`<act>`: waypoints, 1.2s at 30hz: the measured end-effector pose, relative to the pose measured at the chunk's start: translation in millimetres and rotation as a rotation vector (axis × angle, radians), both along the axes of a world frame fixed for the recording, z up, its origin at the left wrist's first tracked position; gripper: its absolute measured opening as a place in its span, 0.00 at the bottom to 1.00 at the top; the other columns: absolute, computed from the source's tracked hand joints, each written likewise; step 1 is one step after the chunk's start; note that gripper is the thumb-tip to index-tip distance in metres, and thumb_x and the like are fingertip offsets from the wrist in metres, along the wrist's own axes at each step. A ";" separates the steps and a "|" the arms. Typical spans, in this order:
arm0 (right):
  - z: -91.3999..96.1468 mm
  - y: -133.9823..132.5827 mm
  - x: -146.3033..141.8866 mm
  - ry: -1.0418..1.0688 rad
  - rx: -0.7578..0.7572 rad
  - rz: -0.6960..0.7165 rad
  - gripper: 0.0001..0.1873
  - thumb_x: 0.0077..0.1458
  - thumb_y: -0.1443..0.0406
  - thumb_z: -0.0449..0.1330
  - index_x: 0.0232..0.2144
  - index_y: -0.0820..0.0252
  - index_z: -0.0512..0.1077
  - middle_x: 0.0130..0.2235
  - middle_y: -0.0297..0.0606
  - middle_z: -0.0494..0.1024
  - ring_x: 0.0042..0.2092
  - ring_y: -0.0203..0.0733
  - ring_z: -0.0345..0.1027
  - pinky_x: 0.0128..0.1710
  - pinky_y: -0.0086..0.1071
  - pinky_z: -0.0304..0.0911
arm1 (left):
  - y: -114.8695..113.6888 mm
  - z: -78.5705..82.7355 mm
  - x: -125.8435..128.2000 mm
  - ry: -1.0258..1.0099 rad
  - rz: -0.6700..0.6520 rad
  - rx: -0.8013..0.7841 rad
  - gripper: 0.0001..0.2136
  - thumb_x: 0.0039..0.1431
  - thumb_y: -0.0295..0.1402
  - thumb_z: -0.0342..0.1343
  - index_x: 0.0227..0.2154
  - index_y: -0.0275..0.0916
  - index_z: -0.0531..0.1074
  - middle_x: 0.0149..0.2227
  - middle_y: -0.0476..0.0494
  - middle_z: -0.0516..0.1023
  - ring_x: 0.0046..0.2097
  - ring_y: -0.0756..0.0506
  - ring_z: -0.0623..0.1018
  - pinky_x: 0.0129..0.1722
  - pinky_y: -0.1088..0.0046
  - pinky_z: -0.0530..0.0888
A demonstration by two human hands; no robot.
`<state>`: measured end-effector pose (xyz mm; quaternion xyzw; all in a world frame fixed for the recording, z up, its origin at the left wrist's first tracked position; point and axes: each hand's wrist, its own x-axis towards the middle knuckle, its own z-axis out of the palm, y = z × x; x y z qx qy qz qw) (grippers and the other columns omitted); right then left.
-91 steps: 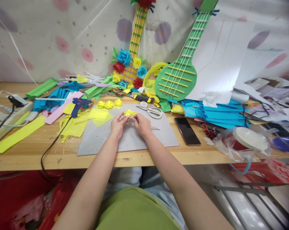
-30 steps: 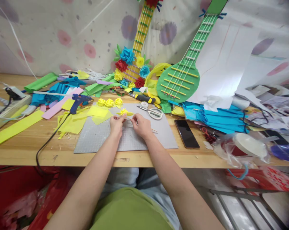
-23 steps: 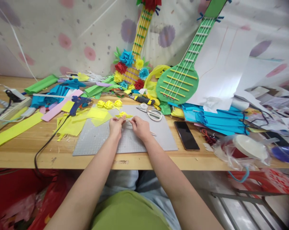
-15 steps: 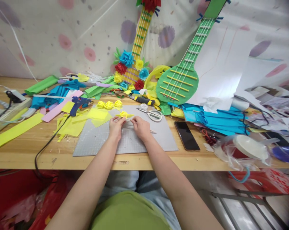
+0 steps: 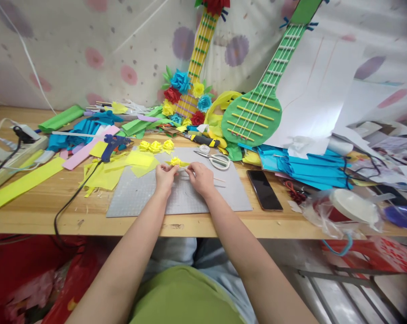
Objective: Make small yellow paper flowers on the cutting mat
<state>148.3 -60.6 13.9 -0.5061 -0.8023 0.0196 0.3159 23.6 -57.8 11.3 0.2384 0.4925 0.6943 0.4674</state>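
Over the grey cutting mat [image 5: 136, 193], a small yellow crepe-paper flower [image 5: 176, 161] is pinched in the fingers of my left hand [image 5: 165, 177]. My right hand [image 5: 200, 177] is closed beside it, its thumb and fingertips together on the yellow paper at the flower's right side. A thin stick [image 5: 220, 180] pokes out to the right from beneath my right hand; I cannot tell whether it is held or lies on the mat. Several finished yellow flowers [image 5: 155, 146] sit in a row at the mat's back edge. White-handled scissors [image 5: 220, 161] and a tape roll [image 5: 204, 149] lie behind my right hand.
On the left are a blue glue gun [image 5: 113, 146] with its black cord, yellow paper sheets [image 5: 105, 177] and a power strip [image 5: 17, 157]. A phone [image 5: 264, 190] lies right of the mat. Behind stand a green paper lute [image 5: 252, 118] and a yellow flowered one [image 5: 200, 49].
The yellow paper between my hands has turned slightly, with a strip now stretching toward my right fingers. Both hands stay at nearly the same spot; the whole view has shifted a little.
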 end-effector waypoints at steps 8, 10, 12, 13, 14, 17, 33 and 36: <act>0.0 2.2 1.6 0.010 -0.027 -0.012 0.09 0.56 0.60 0.49 0.32 0.57 0.67 0.34 0.34 0.74 0.38 0.37 0.64 0.34 0.28 0.52 | -0.6 -2.1 2.6 0.031 0.021 0.043 0.18 0.37 0.23 0.60 0.30 0.38 0.57 0.23 0.52 0.71 0.26 0.54 0.73 0.29 0.77 0.70; -0.4 2.4 1.7 0.013 -0.035 -0.026 0.10 0.56 0.60 0.49 0.32 0.57 0.67 0.34 0.34 0.74 0.38 0.37 0.64 0.34 0.28 0.52 | -0.6 -2.1 2.9 0.028 0.034 0.043 0.18 0.37 0.22 0.60 0.31 0.37 0.57 0.24 0.51 0.72 0.26 0.54 0.73 0.30 0.76 0.70; -1.0 2.4 1.5 0.016 -0.038 -0.031 0.10 0.56 0.60 0.49 0.33 0.57 0.67 0.34 0.34 0.74 0.38 0.36 0.64 0.35 0.28 0.52 | -0.6 -1.3 2.7 0.011 0.050 0.028 0.18 0.37 0.22 0.60 0.31 0.37 0.58 0.24 0.51 0.72 0.26 0.53 0.73 0.30 0.76 0.70; -1.3 2.2 1.4 0.016 -0.039 -0.033 0.10 0.56 0.60 0.49 0.33 0.57 0.67 0.34 0.34 0.74 0.38 0.36 0.65 0.35 0.28 0.52 | -0.6 -0.8 2.5 0.000 0.058 0.018 0.18 0.37 0.22 0.60 0.31 0.37 0.57 0.23 0.51 0.72 0.25 0.53 0.73 0.30 0.75 0.71; -1.4 2.0 1.2 0.015 -0.041 -0.036 0.10 0.56 0.60 0.48 0.33 0.57 0.67 0.34 0.34 0.74 0.38 0.36 0.65 0.35 0.28 0.52 | -0.5 -0.2 2.2 -0.012 0.060 0.010 0.18 0.38 0.22 0.59 0.31 0.37 0.57 0.23 0.51 0.72 0.25 0.53 0.73 0.30 0.75 0.71; -0.7 1.1 0.5 -0.001 -0.054 -0.039 0.10 0.56 0.60 0.49 0.33 0.57 0.68 0.34 0.34 0.74 0.39 0.36 0.65 0.35 0.27 0.52 | 0.4 0.8 1.2 -0.041 0.050 0.007 0.16 0.40 0.21 0.57 0.31 0.37 0.57 0.23 0.52 0.71 0.25 0.53 0.73 0.30 0.75 0.71; 2.5 -2.5 -2.7 -0.088 -0.145 -0.063 0.13 0.57 0.60 0.46 0.35 0.56 0.69 0.36 0.34 0.75 0.38 0.35 0.67 0.35 0.27 0.53 | 3.9 -4.1 0.2 0.027 0.047 0.039 0.15 0.41 0.23 0.57 0.29 0.38 0.56 0.21 0.55 0.69 0.24 0.54 0.72 0.31 0.75 0.70; 4.1 -3.3 -4.1 -0.101 -0.162 -0.087 0.13 0.58 0.60 0.45 0.35 0.56 0.69 0.36 0.35 0.75 0.38 0.35 0.67 0.34 0.27 0.53 | 1.9 -1.0 0.6 0.036 0.042 0.014 0.15 0.42 0.22 0.56 0.30 0.38 0.56 0.22 0.54 0.70 0.24 0.53 0.72 0.31 0.75 0.70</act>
